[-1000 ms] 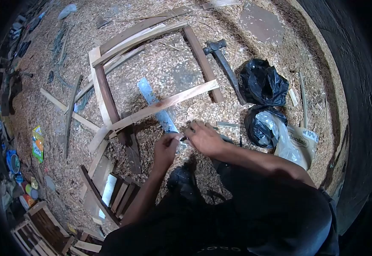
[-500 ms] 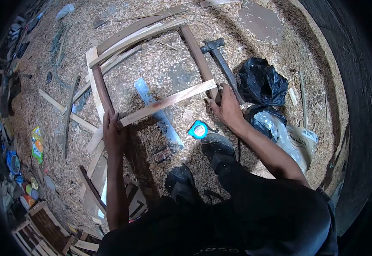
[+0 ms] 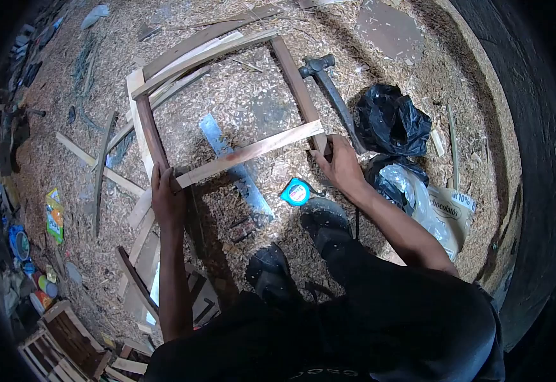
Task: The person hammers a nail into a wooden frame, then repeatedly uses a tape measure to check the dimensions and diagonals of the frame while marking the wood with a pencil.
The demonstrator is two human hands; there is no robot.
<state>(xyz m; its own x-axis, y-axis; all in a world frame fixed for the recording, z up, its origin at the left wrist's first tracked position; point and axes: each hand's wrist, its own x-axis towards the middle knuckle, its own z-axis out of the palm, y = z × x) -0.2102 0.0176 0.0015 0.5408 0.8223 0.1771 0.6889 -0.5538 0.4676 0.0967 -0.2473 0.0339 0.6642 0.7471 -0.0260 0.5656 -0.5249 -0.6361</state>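
The left hand (image 3: 167, 194) has its fingers closed around the near left corner of the wooden frame (image 3: 250, 153); the right hand (image 3: 342, 167) grips the near right corner between thumb and fingers. The frame is over the shavings (image 3: 240, 95) beyond the shoes (image 3: 269, 266), the hammer (image 3: 336, 99) beside it.

On the floor (image 3: 447, 83) (strewn with shavings (image 3: 240, 89)) lie a hammer (image 3: 338, 104), tape measure (image 3: 296, 192) and metal strip (image 3: 250, 192).
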